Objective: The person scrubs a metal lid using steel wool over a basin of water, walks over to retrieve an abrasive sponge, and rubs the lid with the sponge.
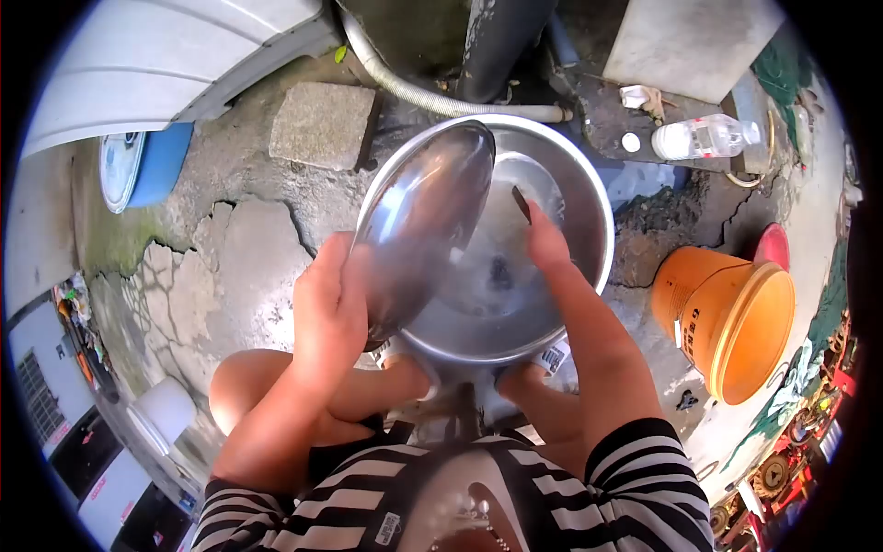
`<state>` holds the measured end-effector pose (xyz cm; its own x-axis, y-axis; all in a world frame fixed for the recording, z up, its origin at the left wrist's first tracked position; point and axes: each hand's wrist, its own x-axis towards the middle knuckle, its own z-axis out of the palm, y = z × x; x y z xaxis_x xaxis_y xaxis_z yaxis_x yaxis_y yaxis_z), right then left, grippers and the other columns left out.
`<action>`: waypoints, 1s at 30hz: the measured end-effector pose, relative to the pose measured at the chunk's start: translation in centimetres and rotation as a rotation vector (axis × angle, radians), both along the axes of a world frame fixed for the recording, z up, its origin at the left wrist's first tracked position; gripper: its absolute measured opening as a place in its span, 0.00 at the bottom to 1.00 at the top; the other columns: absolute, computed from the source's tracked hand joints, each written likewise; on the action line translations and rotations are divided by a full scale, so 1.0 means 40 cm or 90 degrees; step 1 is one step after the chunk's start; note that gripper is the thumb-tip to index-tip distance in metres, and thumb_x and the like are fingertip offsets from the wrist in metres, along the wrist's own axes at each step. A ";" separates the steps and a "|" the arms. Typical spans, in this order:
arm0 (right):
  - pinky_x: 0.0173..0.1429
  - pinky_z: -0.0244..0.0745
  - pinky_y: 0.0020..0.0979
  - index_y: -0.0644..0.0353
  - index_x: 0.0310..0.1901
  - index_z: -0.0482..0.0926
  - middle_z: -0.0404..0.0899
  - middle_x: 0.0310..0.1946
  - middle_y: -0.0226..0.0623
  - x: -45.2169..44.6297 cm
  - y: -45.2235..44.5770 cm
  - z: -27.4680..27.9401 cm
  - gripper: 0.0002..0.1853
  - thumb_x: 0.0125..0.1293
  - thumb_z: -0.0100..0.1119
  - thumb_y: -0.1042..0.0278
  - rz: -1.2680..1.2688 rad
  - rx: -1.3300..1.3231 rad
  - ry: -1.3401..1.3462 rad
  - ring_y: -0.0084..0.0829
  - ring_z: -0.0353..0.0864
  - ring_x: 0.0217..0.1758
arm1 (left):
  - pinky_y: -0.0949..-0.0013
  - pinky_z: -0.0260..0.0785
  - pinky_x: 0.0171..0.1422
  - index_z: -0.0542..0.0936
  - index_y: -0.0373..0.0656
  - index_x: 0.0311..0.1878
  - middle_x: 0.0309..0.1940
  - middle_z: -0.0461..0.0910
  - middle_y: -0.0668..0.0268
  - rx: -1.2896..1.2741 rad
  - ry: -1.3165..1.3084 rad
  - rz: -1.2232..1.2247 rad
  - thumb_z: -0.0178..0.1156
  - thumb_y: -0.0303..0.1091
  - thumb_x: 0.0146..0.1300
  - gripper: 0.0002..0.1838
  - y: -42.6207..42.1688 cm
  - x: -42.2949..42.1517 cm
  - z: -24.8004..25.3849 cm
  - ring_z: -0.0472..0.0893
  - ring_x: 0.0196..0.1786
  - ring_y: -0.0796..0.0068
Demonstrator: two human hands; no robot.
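Observation:
My left hand [331, 299] grips the rim of a shiny round metal bowl [428, 212], tilted steeply on its edge over the left side of a large steel basin [602, 221]. Part of the bowl is blurred. Inside the basin is cloudy water [506, 276] with a dark patch at the bottom. Over the basin's right half, my right hand [549, 244] is closed around a small dark flat thing [521, 204], whose kind I cannot make out. It is apart from the bowl. The basin stands on the ground between my feet.
An orange bucket [694, 299] lies tipped at the right, beside a red container [773, 247]. A clear plastic bottle [708, 138] lies at the upper right. A ribbed hose [414, 92] runs behind the basin, near a concrete block [317, 126]. At the left is a blue tub [166, 164].

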<state>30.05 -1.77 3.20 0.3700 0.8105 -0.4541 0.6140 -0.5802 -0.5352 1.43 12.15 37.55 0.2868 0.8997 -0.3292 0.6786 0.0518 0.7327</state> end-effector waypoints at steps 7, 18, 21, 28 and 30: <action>0.59 0.80 0.47 0.28 0.74 0.76 0.79 0.50 0.46 0.047 0.074 0.681 0.22 0.83 0.54 0.54 0.032 0.187 -0.133 0.50 0.84 0.54 | 0.56 0.74 0.45 0.81 0.33 0.49 0.32 0.82 0.47 0.201 -0.158 -0.008 0.55 0.39 0.82 0.16 -0.022 -0.059 0.034 0.80 0.34 0.55; 0.56 0.81 0.46 0.32 0.70 0.83 0.78 0.41 0.45 -0.321 -0.125 1.182 0.22 0.76 0.64 0.55 0.102 0.368 -0.263 0.50 0.85 0.46 | 0.60 0.76 0.51 0.84 0.38 0.60 0.36 0.86 0.52 0.299 -0.221 -0.101 0.53 0.36 0.83 0.15 -0.209 -0.102 0.211 0.84 0.39 0.61; 0.57 0.82 0.47 0.35 0.69 0.83 0.81 0.45 0.48 -0.343 -0.150 1.238 0.21 0.76 0.63 0.56 0.084 0.337 -0.319 0.52 0.86 0.49 | 0.58 0.76 0.51 0.84 0.38 0.59 0.37 0.86 0.49 0.336 -0.187 -0.117 0.53 0.36 0.82 0.15 -0.227 -0.096 0.262 0.85 0.39 0.55; 0.59 0.82 0.49 0.44 0.67 0.85 0.87 0.47 0.53 -0.265 -0.170 1.194 0.20 0.78 0.59 0.57 0.152 0.279 -0.287 0.51 0.87 0.53 | 0.59 0.76 0.47 0.84 0.37 0.60 0.32 0.85 0.54 0.333 -0.124 -0.194 0.54 0.36 0.82 0.16 -0.208 -0.006 0.174 0.83 0.35 0.62; 0.58 0.83 0.48 0.45 0.66 0.86 0.88 0.47 0.54 -0.234 -0.162 1.167 0.19 0.78 0.58 0.57 0.159 0.272 -0.296 0.50 0.87 0.53 | 0.62 0.76 0.48 0.84 0.37 0.62 0.33 0.86 0.58 0.328 -0.152 -0.232 0.55 0.36 0.83 0.16 -0.181 0.016 0.114 0.82 0.36 0.69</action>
